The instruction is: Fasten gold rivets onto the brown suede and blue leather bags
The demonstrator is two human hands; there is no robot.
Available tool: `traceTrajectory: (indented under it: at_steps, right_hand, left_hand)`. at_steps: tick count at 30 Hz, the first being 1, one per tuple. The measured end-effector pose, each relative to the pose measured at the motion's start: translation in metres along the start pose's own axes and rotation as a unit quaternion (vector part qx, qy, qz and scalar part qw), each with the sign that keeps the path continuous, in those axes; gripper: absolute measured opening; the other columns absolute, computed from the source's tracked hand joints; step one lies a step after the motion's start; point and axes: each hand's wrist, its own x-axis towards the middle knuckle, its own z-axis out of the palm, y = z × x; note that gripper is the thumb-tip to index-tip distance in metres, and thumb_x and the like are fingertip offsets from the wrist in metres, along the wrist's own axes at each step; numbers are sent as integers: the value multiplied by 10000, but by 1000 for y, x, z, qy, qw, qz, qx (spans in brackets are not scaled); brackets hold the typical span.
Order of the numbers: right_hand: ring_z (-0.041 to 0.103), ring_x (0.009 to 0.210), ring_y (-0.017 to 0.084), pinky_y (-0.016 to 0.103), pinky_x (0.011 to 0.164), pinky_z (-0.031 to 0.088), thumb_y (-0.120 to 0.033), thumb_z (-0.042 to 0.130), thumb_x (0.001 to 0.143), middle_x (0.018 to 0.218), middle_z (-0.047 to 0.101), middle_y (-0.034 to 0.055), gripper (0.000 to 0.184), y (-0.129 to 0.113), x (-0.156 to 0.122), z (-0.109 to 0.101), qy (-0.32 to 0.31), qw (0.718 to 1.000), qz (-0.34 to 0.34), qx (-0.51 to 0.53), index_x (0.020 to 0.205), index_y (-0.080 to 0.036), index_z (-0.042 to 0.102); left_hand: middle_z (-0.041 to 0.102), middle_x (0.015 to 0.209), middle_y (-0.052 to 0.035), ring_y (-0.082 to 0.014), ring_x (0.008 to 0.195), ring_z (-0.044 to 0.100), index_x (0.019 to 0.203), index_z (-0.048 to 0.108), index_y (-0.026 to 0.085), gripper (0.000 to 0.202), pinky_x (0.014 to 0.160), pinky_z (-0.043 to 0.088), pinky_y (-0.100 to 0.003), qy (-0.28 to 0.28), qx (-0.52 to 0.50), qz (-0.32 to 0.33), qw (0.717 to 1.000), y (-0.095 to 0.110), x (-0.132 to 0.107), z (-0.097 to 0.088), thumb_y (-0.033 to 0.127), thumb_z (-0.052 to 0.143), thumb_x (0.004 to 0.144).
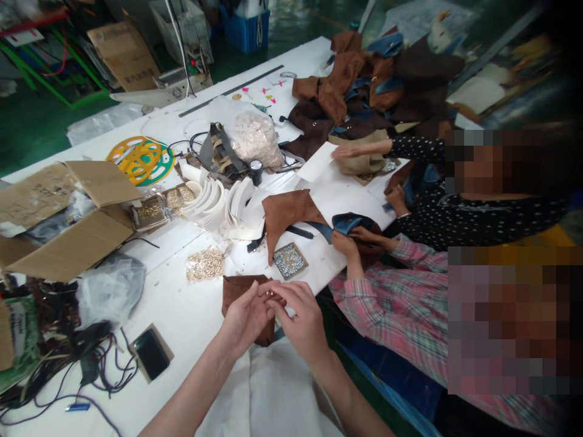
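Note:
My left hand (248, 318) is turned palm up above the table's near edge, its fingers curled around a few small gold metal pieces (269, 293). My right hand (303, 315) meets it from the right, thumb and fingertips pinched at those same pieces; what exactly it grips is too small to make out. Beneath both hands lies a brown suede-like piece (235, 290), partly covered by them. A clear bag of gold metal pieces (204, 264) lies to the left, and a shallow box of silver pieces (290, 261) sits just beyond my hands.
Beside me a co-worker in a plaid sleeve (364, 303) handles blue and brown material; another person's hand (362, 149) rests on tan cloth farther off. An open carton (73, 237), a phone (151, 353) and tangled cords (107, 364) occupy the left. White curved strips (209, 203) lie mid-table.

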Motion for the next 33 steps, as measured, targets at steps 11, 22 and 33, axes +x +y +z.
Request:
traceTrajectory:
  at_steps: [11, 22, 33]
  right_hand:
    - [680, 958, 222, 362, 808, 543, -146, 660, 999, 1017, 744, 37, 145, 15, -9, 21, -126, 991, 12, -33, 1045, -261, 736]
    - [697, 913, 197, 326, 841, 554, -200, 630, 994, 1015, 756, 45, 133, 50, -6, 24, -125, 989, 58, 54, 1067, -247, 732]
    - [776, 883, 246, 358, 907, 607, -340, 655, 860, 963, 844, 88, 294, 244, 40, 54, 12, 956, 292, -31, 1034, -193, 841]
  left_hand:
    - [699, 1291, -179, -220, 1046, 661, 1311, 758, 104, 619, 981, 540, -327, 26, 36, -18, 999, -12, -8, -27, 632, 513, 1099]
    - [716, 1280, -222, -252, 1057, 724, 1299, 707, 67, 634, 955, 582, -355, 68, -28, -63, 995, -18, 10, -57, 643, 612, 1050]
    - [748, 1226, -194, -239, 1029, 741, 1270, 715, 81, 545, 894, 598, -331, 192, 127, -55, 972, -18, 8, -97, 565, 705, 1020]
